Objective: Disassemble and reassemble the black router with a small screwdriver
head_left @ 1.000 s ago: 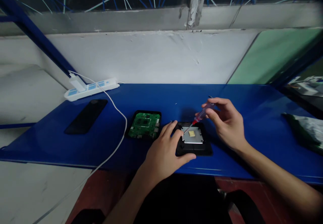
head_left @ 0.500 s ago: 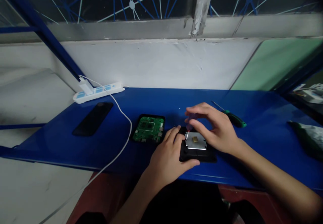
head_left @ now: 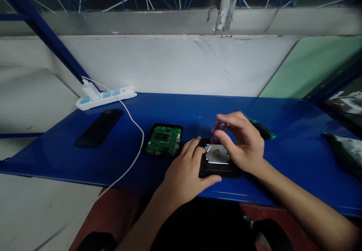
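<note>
My right hand (head_left: 249,143) is closed around the purple see-through handle of a small screwdriver (head_left: 221,126). Its shaft slants down to the left edge of a silver metal plate (head_left: 224,159), with the tip close to my left fingers. A tan square pad (head_left: 217,152) sits on that plate. Beneath it lies a black plastic case half (head_left: 220,171), flat on the table. My left hand (head_left: 182,170) grips the case from its left side, fingers at the far edge and thumb along the near edge. What the screwdriver tip touches is too small to make out.
Left of my hands, a green circuit board (head_left: 163,140) sits in a black shell. A green-and-black screwdriver (head_left: 263,130) lies at the right. Farther left are a black phone (head_left: 98,128), a white power strip (head_left: 113,95) and a trailing white cable (head_left: 138,124). A bag (head_left: 343,153) rests far right.
My right hand has tilted the screwdriver handle to the right, so its shaft leans more. My left hand keeps its grip on the case. The view has shifted slightly.
</note>
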`<state>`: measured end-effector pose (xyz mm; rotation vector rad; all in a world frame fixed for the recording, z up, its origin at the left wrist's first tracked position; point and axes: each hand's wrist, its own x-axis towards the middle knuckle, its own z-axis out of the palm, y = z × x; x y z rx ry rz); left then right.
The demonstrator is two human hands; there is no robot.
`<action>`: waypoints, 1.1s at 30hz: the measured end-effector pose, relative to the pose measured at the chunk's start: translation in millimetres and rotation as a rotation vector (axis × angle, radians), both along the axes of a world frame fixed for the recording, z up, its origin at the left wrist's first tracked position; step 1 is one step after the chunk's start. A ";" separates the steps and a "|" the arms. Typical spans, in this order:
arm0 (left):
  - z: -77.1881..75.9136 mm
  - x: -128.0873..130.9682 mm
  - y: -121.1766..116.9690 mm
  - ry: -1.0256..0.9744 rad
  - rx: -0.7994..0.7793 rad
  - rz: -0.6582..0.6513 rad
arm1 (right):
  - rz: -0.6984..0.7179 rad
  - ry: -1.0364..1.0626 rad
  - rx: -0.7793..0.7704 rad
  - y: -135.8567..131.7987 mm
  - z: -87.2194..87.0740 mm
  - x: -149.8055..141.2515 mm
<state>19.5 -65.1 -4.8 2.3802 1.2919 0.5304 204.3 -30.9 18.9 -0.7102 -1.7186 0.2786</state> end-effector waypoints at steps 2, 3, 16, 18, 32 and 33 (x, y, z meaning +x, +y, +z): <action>-0.2 0.2 0.0 0.000 0.002 0.001 | 0.010 -0.015 0.031 0.6 0.4 1.0; -0.2 0.3 0.0 0.000 0.002 0.000 | 0.022 -0.014 0.024 0.1 0.9 1.3; -1.2 0.5 -0.6 -0.005 -0.003 -0.003 | -0.033 0.001 0.035 1.4 -5.0 2.7; -0.9 0.6 -0.8 -0.004 -0.006 0.000 | 0.005 0.005 0.004 0.6 -5.3 2.3; 0.7 0.5 -0.8 -0.017 -0.008 0.000 | 0.087 0.015 -0.099 -5.6 -4.5 -0.1; 0.7 0.4 -0.8 -0.013 -0.008 -0.001 | 0.088 0.013 -0.102 -5.8 -4.5 0.2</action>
